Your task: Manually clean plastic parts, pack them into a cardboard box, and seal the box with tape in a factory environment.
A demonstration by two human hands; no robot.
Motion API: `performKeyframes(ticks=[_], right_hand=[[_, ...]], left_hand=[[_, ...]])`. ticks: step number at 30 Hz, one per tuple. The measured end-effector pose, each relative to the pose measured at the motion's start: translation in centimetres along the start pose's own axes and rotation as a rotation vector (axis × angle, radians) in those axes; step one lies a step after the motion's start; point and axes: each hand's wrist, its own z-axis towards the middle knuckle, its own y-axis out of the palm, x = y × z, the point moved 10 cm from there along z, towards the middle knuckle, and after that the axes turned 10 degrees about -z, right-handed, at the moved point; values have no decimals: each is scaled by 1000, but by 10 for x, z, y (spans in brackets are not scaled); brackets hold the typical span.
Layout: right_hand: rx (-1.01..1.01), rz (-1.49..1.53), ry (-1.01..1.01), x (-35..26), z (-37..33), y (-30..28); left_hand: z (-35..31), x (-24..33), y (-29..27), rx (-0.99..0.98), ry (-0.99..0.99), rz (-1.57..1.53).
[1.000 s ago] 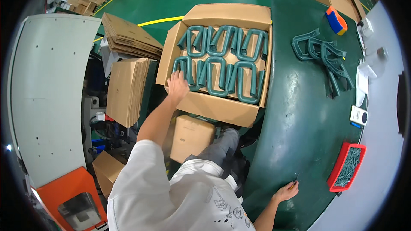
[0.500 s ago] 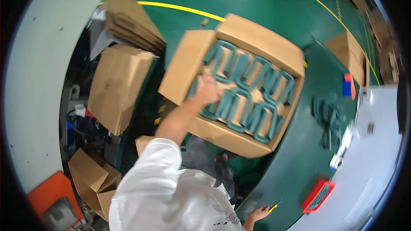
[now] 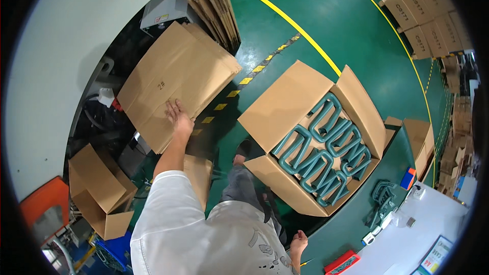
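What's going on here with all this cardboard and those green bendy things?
A person in a white shirt has the left hand on a stack of flat brown cardboard sheets, fingers spread. The right hand is beside the dark green tabletop; whether it holds anything is hard to tell. An open brown cardboard box holds two rows of bent green tubular pieces, and neither hand touches it.

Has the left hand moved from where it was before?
Yes. The left hand went left, out of the open box of green parts, to the cardboard stack.
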Motion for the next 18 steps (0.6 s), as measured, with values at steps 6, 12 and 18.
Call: performKeyframes(ticks=[6, 12, 18], right_hand=[[-60, 84, -80, -13, 19, 4], [-82, 208, -55, -43, 30, 6], [-34, 204, -94, -73, 28, 4]], left_hand=[[-22, 13, -7, 94, 178, -79], [-30, 11, -77, 319, 334, -218], [-14, 2, -104, 234, 270, -240]])
